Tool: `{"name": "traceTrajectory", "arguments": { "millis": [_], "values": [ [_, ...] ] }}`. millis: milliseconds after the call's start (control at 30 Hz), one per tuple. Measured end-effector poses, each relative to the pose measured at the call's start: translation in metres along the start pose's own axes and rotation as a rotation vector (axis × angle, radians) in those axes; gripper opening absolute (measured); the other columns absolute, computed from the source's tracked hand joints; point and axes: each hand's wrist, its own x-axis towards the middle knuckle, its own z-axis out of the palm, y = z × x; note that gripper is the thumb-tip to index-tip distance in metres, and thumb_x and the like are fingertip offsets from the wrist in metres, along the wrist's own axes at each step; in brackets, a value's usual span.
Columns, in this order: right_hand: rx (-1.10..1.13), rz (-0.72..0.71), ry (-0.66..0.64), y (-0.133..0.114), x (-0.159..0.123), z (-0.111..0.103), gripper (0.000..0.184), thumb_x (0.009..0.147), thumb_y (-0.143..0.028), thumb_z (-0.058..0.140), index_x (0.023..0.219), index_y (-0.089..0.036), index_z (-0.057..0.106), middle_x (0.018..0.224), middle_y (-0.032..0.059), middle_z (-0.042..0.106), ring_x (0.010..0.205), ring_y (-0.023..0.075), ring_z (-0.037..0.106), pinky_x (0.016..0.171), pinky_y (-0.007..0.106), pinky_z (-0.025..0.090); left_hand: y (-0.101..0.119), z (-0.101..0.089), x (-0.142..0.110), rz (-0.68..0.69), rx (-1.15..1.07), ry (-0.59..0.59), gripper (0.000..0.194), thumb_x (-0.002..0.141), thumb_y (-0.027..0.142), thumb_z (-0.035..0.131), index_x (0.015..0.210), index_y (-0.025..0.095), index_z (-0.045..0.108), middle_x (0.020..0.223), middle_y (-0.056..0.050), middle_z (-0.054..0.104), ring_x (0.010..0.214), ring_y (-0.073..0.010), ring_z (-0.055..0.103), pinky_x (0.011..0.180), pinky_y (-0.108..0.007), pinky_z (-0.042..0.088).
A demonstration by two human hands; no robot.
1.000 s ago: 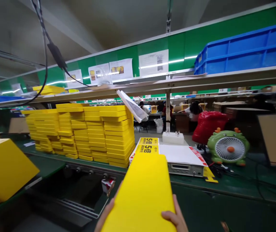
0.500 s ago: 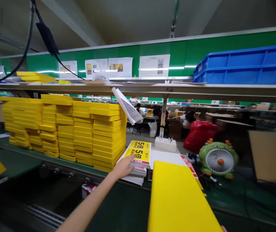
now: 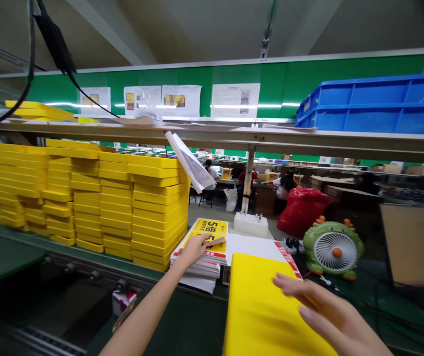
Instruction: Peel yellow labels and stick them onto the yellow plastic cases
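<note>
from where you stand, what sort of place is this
Probably a factory packing area: flat yellow boxes stacked in columns, a pile of yellow printed paper sheets, and a ribbed blue plastic crate.

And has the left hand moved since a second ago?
Yes: forward, judged against the stack of printed leaflets. The left hand was short of it, on the yellow box; now it is over the stack.
</note>
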Motion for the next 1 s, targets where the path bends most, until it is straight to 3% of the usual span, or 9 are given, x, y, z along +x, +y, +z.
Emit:
{"name": "traceTrajectory", "arguments": {
  "millis": [67,167,233,333,467,567,667,833,1000],
  "values": [
    [0.071,0.001,-0.077,-0.016,0.048,0.015,0.025,0.081,-0.037,0.056,0.102,-0.027,0.065,0.122,0.0041,0.06,0.119,0.0247,0.049,0.105,0.039,0.035,0.001,0.001,0.002,-0.044,-0.02,0.034,0.036,0.092,0.034,0.049,0.123,0.017,0.049,0.114,-0.01,0.058,0.104,-0.0231,0.056,0.096,-0.048,0.041],
    [0.204,0.127,-0.104,-0.011,0.12,0.041,0.014,0.082,-0.022,0.054,0.09,-0.018,0.064,0.103,0.0058,0.065,0.106,0.0198,0.055,0.099,0.035,0.04,-0.002,0.004,0.003,-0.118,-0.051,0.044,0.037,0.09,0.035,0.053,0.121,0.016,0.05,0.107,-0.009,0.06,0.099,-0.0228,0.058,0.092,-0.048,0.044],
    [0.263,0.259,-0.091,0.003,0.159,0.055,0.013,0.085,-0.023,0.053,0.091,-0.014,0.06,0.096,0.0062,0.064,0.093,0.0169,0.059,0.087,0.034,0.047,-0.007,0.004,0.005,-0.165,-0.088,0.011,0.034,0.088,0.035,0.057,0.114,0.014,0.054,0.1,-0.007,0.062,0.09,-0.0212,0.06,0.086,-0.045,0.048],
    [0.322,0.449,-0.063,0.019,0.194,0.067,0.025,0.09,-0.035,0.048,0.096,-0.012,0.055,0.088,0.004,0.061,0.074,0.0136,0.06,0.069,0.031,0.053,-0.016,0.002,0.008,-0.207,-0.174,-0.058,0.028,0.085,0.035,0.061,0.099,0.011,0.06,0.089,-0.004,0.063,0.079,-0.0187,0.062,0.075,-0.038,0.052],
    [0.364,0.572,-0.107,0.026,0.215,0.076,0.036,0.092,-0.045,0.043,0.094,-0.012,0.056,0.082,0.003,0.061,0.068,0.0124,0.06,0.06,0.028,0.053,-0.014,0.001,0.007,-0.167,-0.31,-0.023,0.026,0.086,0.031,0.06,0.104,0.012,0.059,0.088,-0.004,0.063,0.081,-0.0187,0.062,0.076,-0.038,0.053],
    [0.37,0.59,-0.133,0.034,0.226,0.084,0.024,0.09,-0.034,0.051,0.092,-0.011,0.057,0.082,0.002,0.061,0.067,0.0113,0.06,0.058,0.026,0.053,-0.004,0.005,0.001,-0.111,-0.41,0.045,0.024,0.086,0.028,0.06,0.105,0.012,0.059,0.091,-0.004,0.063,0.086,-0.0191,0.061,0.081,-0.04,0.051],
    [0.377,0.563,-0.112,0.045,0.234,0.09,0.012,0.088,-0.022,0.055,0.094,-0.011,0.057,0.085,0.0015,0.062,0.068,0.0106,0.06,0.058,0.024,0.053,0.006,0.01,-0.004,-0.065,-0.525,0.044,0.028,0.084,0.027,0.062,0.108,0.013,0.058,0.092,-0.005,0.064,0.085,-0.0191,0.062,0.079,-0.04,0.052],
    [0.388,0.474,-0.091,0.055,0.234,0.09,0.014,0.086,-0.017,0.057,0.099,-0.012,0.057,0.089,0.0018,0.062,0.073,0.0118,0.061,0.06,0.025,0.054,0.02,0.018,0.006,-0.042,-0.68,0.1,0.036,0.082,0.023,0.065,0.115,0.013,0.054,0.11,-0.009,0.061,0.103,-0.0231,0.058,0.091,-0.046,0.048],
    [0.313,0.401,-0.072,0.053,0.229,0.089,0.008,0.087,-0.018,0.057,0.091,-0.011,0.058,0.083,0.0006,0.061,0.071,0.0113,0.061,0.061,0.025,0.054,0.032,0.016,0.019,-0.061,-0.732,0.077,0.037,0.081,0.018,0.065,0.116,0.013,0.053,0.1,-0.007,0.064,0.092,-0.0208,0.062,0.085,-0.043,0.051]
  ]
}}
